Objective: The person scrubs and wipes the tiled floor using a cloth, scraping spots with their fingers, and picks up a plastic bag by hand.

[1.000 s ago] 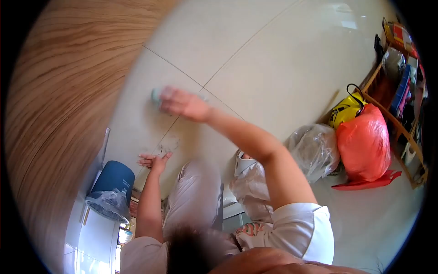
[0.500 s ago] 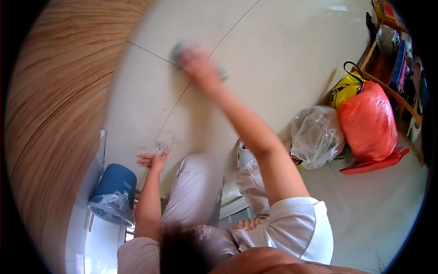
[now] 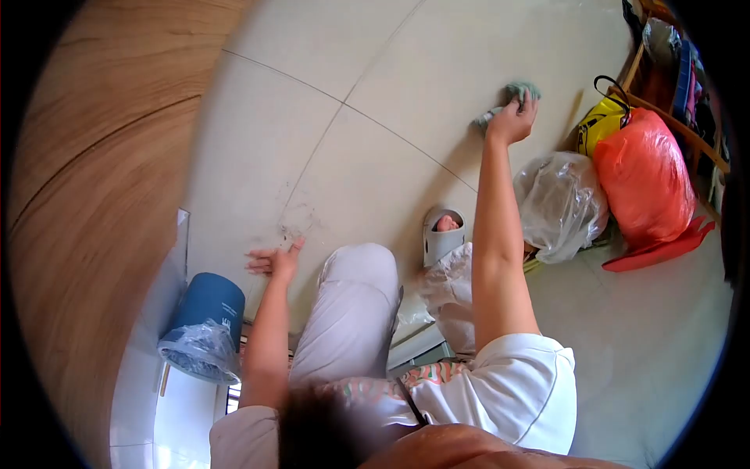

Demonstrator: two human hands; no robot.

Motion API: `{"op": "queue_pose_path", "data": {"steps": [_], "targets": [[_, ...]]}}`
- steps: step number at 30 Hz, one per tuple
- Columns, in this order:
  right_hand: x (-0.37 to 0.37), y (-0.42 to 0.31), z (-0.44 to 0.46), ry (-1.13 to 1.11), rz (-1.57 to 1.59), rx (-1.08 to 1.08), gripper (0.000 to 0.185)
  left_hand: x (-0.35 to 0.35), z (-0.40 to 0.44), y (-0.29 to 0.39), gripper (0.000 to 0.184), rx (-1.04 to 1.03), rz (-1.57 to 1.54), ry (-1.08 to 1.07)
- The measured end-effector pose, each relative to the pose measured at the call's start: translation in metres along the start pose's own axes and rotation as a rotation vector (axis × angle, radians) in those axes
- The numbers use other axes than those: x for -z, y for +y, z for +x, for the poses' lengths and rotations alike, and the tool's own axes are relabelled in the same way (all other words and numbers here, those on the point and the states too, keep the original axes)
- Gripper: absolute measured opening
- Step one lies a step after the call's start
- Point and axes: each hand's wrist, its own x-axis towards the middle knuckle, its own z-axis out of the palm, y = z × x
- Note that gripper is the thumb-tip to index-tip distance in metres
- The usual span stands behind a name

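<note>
My right hand (image 3: pixel 516 119) grips a bunched green-grey cleaning cloth (image 3: pixel 522 91) and presses it on the pale tiled floor (image 3: pixel 375 172), with my arm stretched forward and to the right. One end of the cloth sticks out left of my wrist. My left hand (image 3: pixel 273 259) has its fingers spread and holds nothing, low over the floor at the left. Just beyond its fingertips lies a patch of dark dirt and fine debris (image 3: pixel 295 227).
A clear plastic bag (image 3: pixel 561 205), a red bag (image 3: pixel 647 176) and a yellow bag (image 3: pixel 600 125) stand at right beside a wooden shelf (image 3: pixel 680 125). A blue bin (image 3: pixel 209 301) with a plastic liner is at left, near a wood-grain panel (image 3: pixel 94 141). My slippered foot (image 3: pixel 444 230) is centre right.
My right hand has swept the cloth across the floor from the upper middle to the right. My left hand stays near the dirt. The view has shifted slightly.
</note>
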Motion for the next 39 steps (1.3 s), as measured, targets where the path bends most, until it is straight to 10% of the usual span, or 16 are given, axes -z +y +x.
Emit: {"op": "queue_pose_path", "data": {"steps": [1, 9, 12, 19, 22, 24, 29, 34, 36, 39], "targets": [[0.010, -0.008, 0.001, 0.072, -0.007, -0.218, 0.029, -0.008, 0.002, -0.004, 0.169, -0.016, -0.006, 0.008], [-0.028, -0.130, -0.280, -0.974, 0.266, 1.218, 0.040, -0.006, 0.005, 0.003, 0.176, -0.050, -0.080, 0.066], [-0.016, -0.134, -0.286, -1.038, 0.339, 1.150, 0.049, -0.022, 0.030, -0.010, 0.177, -0.052, -0.031, 0.131], [0.047, -0.025, -0.108, 0.206, -0.015, 0.137, 0.025, 0.000, -0.001, 0.005, 0.177, -0.077, 0.002, 0.074], [0.012, 0.002, -0.154, 0.264, -0.146, 0.144, 0.020, -0.002, 0.003, 0.003, 0.174, -0.104, -0.006, 0.112], [-0.004, -0.049, -0.224, -0.280, -0.373, 0.420, 0.029, -0.004, 0.004, 0.006, 0.174, -0.101, -0.002, 0.117], [-0.020, -0.122, -0.350, -0.615, -0.007, 1.091, 0.053, 0.005, -0.004, 0.015, 0.178, -0.041, -0.013, 0.138], [0.045, -0.133, -0.283, -0.668, -0.033, 0.670, 0.060, -0.008, 0.000, 0.022, 0.179, -0.020, -0.103, 0.197], [0.135, -0.141, -0.235, -0.905, -0.131, -0.095, 0.025, 0.006, -0.005, 0.017, 0.180, -0.120, -0.039, 0.124], [0.302, -0.152, -0.202, -0.488, 0.171, 0.141, 0.028, 0.001, 0.001, 0.019, 0.177, -0.163, -0.007, 0.122]]}}
